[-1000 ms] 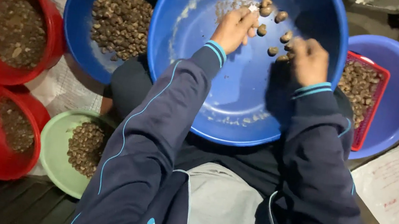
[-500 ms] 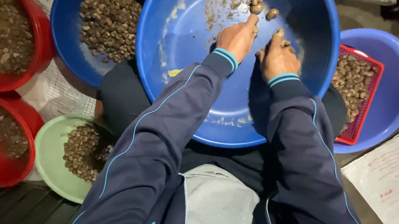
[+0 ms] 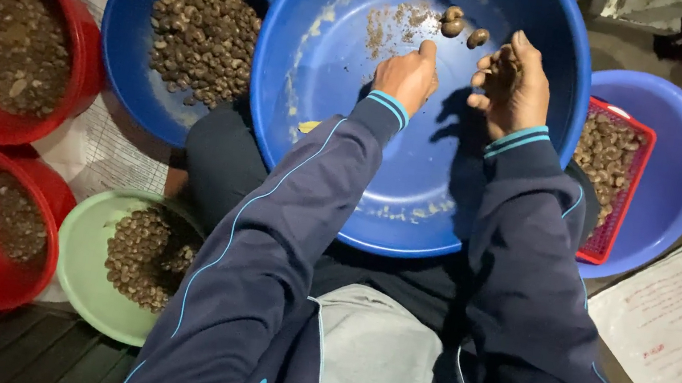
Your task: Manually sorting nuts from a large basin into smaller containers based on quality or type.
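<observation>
— Reaching into the big blue basin (image 3: 328, 99) with both hands, are they? What is each one doing?

— The left hand (image 3: 408, 74) is curled into a loose fist, knuckles down near the crumbs on the basin floor; whether anything sits inside that grip I cannot tell. The right hand (image 3: 515, 84) is cupped, its fingers (image 3: 485, 82) bent round a few brown nuts — closed on them, I'd judge, though they are mostly hidden.

— And the loose ones?

— Three brown nuts (image 3: 457, 27) lie together at the far side of the basin, just beyond both hands, beside a patch of husk dust.

— So how would you do this part well?

— Keep the right palm turned up so nothing spills, and sweep the stragglers towards it with the left fingertips rather than pinching each one. Stay low over the basin — anything dropped then lands inside, not on the floor.

— What surrounds it?

— A smaller blue bowl (image 3: 118, 86) of nuts to the left, two red bowls (image 3: 76, 62) with finer bits, a green bowl (image 3: 83, 261) near the knee, and a red basket (image 3: 619, 197) inside a lilac basin (image 3: 677, 170) on the right. Mind which pile is which before letting go.
</observation>
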